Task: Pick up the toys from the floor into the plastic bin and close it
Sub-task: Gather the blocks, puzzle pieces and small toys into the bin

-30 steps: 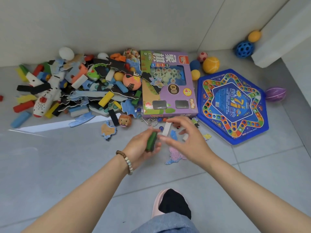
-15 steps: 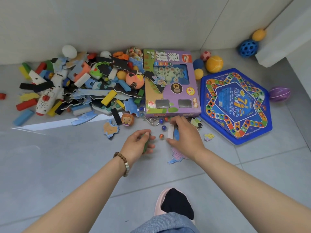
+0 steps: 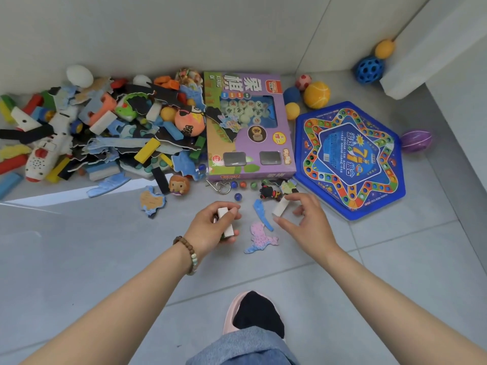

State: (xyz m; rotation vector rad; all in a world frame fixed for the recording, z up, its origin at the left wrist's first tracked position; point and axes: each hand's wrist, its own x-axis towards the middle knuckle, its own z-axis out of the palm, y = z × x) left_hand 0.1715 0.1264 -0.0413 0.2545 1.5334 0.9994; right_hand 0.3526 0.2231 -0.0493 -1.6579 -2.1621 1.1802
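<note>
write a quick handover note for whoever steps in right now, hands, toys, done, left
Left hand: closed on a white block.
Right hand: pinching a second white block, fingers otherwise spread.
Toys: big pile against the wall, purple game box, blue hexagonal board, balls in the corner, marbles and puzzle pieces near the hands.
Done: two blocks in hand only.
Left: nearly everything. The bin is not in view, so its state is unknown.
</note>
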